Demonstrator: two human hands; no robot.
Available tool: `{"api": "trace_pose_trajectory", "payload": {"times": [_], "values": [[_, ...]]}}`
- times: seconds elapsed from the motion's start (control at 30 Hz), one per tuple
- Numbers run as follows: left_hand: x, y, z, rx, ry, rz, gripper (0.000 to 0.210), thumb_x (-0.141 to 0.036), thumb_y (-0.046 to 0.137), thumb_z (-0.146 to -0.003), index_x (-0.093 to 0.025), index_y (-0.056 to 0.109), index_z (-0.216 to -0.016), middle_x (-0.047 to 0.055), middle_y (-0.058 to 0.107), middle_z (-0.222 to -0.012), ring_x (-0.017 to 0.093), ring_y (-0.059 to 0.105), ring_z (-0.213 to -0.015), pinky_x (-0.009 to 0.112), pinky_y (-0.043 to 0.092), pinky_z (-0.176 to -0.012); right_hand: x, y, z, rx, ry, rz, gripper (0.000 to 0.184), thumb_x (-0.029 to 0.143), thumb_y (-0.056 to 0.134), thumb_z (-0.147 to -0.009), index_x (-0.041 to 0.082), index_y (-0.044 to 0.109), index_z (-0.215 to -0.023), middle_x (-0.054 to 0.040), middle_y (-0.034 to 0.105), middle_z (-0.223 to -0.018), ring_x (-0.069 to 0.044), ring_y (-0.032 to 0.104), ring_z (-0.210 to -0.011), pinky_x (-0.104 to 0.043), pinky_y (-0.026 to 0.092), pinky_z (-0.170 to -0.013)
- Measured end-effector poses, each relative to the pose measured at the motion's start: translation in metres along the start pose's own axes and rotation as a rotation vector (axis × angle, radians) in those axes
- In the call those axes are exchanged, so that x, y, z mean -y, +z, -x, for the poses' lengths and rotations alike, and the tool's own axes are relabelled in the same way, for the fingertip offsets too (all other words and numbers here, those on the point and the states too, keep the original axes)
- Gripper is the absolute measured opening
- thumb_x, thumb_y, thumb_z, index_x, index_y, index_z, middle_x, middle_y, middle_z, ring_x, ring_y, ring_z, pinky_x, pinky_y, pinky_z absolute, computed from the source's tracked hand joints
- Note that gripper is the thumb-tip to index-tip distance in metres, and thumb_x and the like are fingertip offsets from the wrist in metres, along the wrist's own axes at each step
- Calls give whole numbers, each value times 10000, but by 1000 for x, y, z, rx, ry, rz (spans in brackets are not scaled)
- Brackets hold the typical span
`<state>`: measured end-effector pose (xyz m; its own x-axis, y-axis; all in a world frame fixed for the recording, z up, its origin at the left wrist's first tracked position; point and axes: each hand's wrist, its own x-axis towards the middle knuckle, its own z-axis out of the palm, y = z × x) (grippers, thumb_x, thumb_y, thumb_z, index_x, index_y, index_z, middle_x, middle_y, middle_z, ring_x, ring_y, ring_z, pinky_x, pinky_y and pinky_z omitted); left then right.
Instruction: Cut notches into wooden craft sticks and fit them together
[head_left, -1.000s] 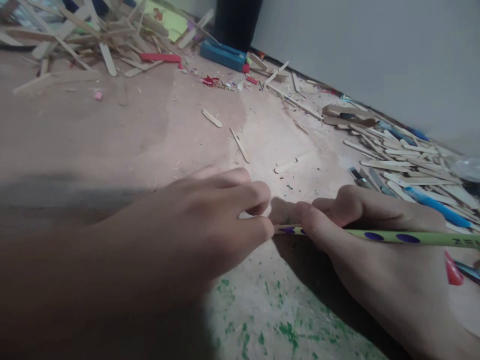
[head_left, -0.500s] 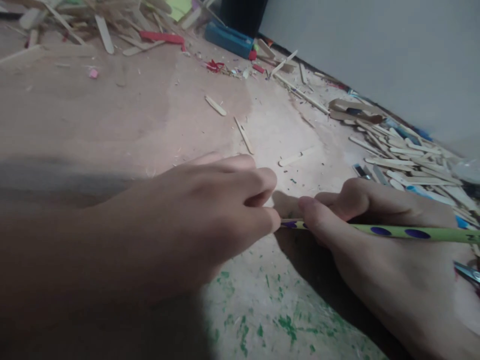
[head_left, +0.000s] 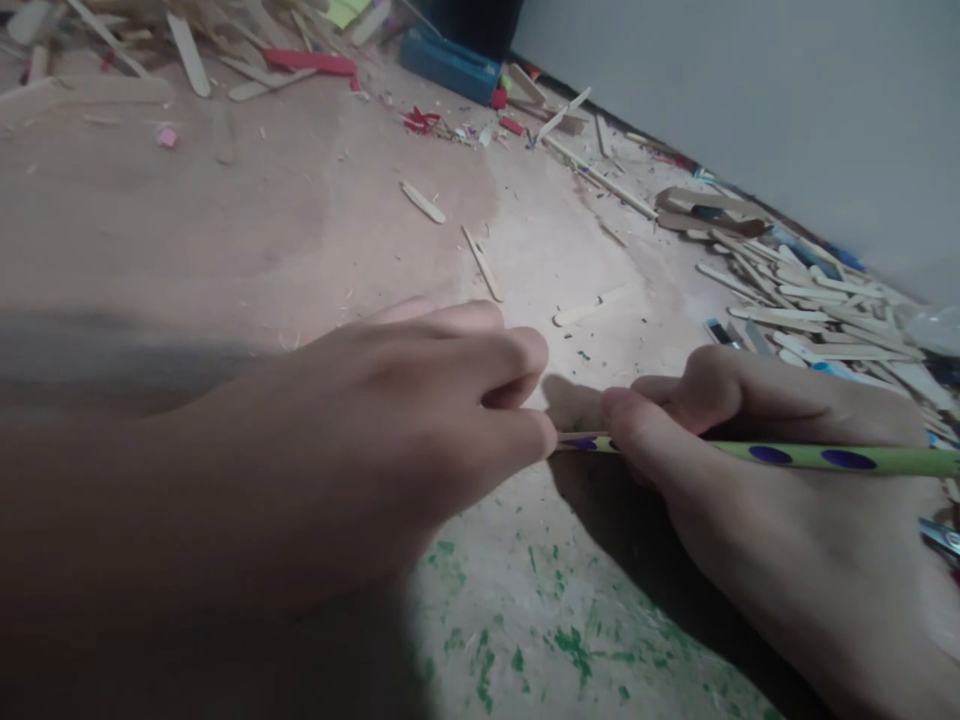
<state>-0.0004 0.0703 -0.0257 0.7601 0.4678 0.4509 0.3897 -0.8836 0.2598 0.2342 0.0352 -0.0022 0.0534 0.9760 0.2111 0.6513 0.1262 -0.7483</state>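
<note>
My right hand (head_left: 780, 520) is closed around a light green pencil (head_left: 911, 461) with dark purple spots. The pencil lies almost level, its sharpened end pointing left and its back end running past the right edge of the view. At that tip, my left hand (head_left: 405, 430) has its thumb and index finger pinched together. The pencil's very point is hidden behind them, and whatever they pinch cannot be made out. Both hands are low over the worktop (head_left: 300, 220), casting dark shadows on it.
Wooden craft sticks (head_left: 832, 310) are piled at the right, with more at the upper left. A blue block (head_left: 450, 68) stands at the back near a grey wall (head_left: 735, 90). Scissors (head_left: 941, 538) show at the right edge. Green paint marks (head_left: 574, 650) stain the front.
The view has shifted slightly, so the background sits a little higher and further left. The pencil has slid marginally to the right; both hands keep nearly the same pose.
</note>
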Motion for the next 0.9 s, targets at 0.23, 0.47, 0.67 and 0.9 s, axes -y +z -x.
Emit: {"api": "trace_pose_trajectory", "payload": {"times": [0.23,0.47,0.67,0.9], "values": [[-2,-2,-2,14,-8,9,270,-61,498,-1081,-198,706,-975,55,737,-1118,254,703,-995,433,531,-814,-6,0,-3,-14,-24,-77,456,171,822,-872,253,490,-570,48,524,-538,-126,416,-520,-287,278,-451],[-2,1,0,7,-21,-9,280,-73,468,-1094,-233,662,-970,32,742,-1124,220,702,-1000,402,540,-824,-1,2,1,-48,43,-46,402,201,842,-846,266,532,-599,41,618,-601,-130,469,-527,-280,371,-473],[-2,2,-1,4,-19,-7,281,-85,462,-1094,-229,664,-961,31,730,-1121,218,688,-974,399,510,-779,2,0,1,-18,7,42,421,234,816,-916,272,519,-620,37,572,-592,-134,472,-538,-289,347,-471],[-1,1,0,15,-9,2,272,-80,486,-1073,-219,683,-945,42,716,-1116,221,660,-943,405,477,-777,1,-3,1,-6,-9,98,439,263,822,-930,255,517,-614,46,569,-606,-117,461,-561,-308,288,-513]]}}
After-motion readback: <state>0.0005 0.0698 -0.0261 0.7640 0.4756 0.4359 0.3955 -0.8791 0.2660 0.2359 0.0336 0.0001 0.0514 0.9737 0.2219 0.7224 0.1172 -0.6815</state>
